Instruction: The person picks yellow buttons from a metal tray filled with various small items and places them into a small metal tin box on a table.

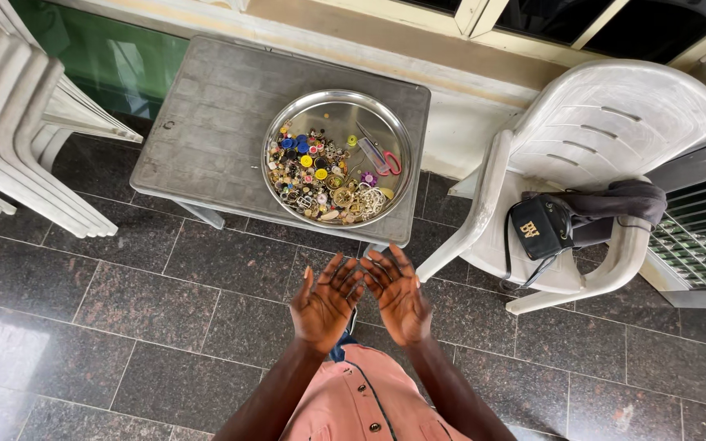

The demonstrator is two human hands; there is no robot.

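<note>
Here your left hand (324, 300) and your right hand (399, 296) are raised side by side in front of you, palms turned up toward the camera, fingers spread apart and holding nothing. The fingertips of the two hands come close together near the middle, almost touching, though I cannot tell whether they actually meet. Both hands hang over the dark tiled floor (149, 302), just short of the near edge of the small grey table (206, 122).

On that table, toward its right side, sits a round metal tray (337, 106). Its left and near parts are piled with mixed buttons and beads (312, 171) in blue, yellow, brown and gold, and a pair of small red-handled scissors (384, 157) lies in the tray's right half. The tray is the thing nearest your fingertips, yet clearly apart from them.

To your right stands a white plastic chair (606, 131) with a black bag (539, 227) and a dark cloth (614, 204) on its seat. To your left, a stack of white plastic chairs (18, 122) leans in from the edge of view
</note>
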